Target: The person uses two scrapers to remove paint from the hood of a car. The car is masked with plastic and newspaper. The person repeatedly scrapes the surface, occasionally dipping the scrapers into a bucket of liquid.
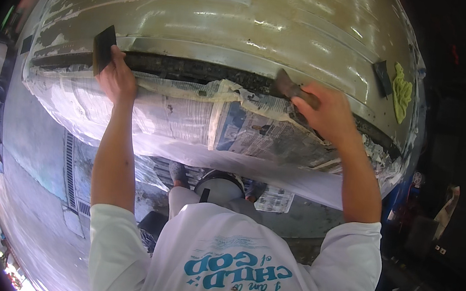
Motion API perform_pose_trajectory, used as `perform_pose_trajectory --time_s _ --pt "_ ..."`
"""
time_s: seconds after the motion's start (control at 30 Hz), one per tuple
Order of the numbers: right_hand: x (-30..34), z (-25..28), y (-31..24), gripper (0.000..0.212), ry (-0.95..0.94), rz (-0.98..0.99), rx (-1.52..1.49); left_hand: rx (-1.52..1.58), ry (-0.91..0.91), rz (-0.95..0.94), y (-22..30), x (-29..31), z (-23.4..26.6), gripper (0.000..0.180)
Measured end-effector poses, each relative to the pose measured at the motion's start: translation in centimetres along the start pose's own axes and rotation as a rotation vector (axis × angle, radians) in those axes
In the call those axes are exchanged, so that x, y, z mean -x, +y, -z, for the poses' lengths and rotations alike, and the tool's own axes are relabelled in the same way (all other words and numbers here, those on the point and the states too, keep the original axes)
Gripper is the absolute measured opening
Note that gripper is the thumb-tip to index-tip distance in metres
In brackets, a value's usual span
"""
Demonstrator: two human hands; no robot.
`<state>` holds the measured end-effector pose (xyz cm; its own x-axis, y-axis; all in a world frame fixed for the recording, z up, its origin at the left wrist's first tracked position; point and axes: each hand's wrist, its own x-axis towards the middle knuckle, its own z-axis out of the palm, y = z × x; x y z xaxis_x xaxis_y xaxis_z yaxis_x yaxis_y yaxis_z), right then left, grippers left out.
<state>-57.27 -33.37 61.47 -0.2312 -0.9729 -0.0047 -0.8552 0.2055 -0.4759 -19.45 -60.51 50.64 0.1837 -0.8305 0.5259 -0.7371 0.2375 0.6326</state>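
My left hand (118,81) grips a thin, dark rectangular piece (103,50) at the left. Its material I cannot make out. In my right hand (329,115) is a scraper (287,83) with a brown handle, its blade at the dark groove (195,71). That groove runs along the near edge of a large ridged panel (178,21), patchy tan and bare metal, probably a vehicle roof. Just below the groove, taped newspaper (162,114) covers the side, and my left wrist is in front of it.
A yellow-green cloth (401,93) and a dark flat piece (382,79) lie on the panel's right side. Clear plastic sheeting (197,156) hangs below the newspaper. Under me is a round stool (221,189); a floor grate (68,173) runs at the left.
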Motion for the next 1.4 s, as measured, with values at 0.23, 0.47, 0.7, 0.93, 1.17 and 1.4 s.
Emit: perform_pose_trajectory --time_s 0.23,0.47,0.7,0.93,1.17,1.4 --pt "-2.5 -1.3 -1.9 0.028 -0.025 0.115 -0.007 0.018 -0.135 0.096 0.3 -0.3 0.3 0.054" --pt "-1.2 -1.4 0.5 0.032 -0.024 0.08 -0.082 -0.017 -0.072 0.034 0.6 0.3 0.4 0.047" --pt "-2.9 1.3 -2.0 0.034 -0.203 -0.033 -0.085 0.059 -0.053 0.133 0.8 0.3 0.8 0.046" --pt "-4.0 -2.6 -6.6 0.033 0.044 0.1 -0.076 -0.016 -0.161 0.18 0.4 0.1 0.3 0.049" --pt "1.7 2.1 1.1 0.037 0.214 -0.201 -0.113 -0.023 -0.177 0.168 0.6 0.5 0.4 0.047" --pt "2.9 0.2 2.0 0.037 0.498 0.126 0.548 -0.032 -0.201 0.149 1.0 0.4 1.0 0.049"
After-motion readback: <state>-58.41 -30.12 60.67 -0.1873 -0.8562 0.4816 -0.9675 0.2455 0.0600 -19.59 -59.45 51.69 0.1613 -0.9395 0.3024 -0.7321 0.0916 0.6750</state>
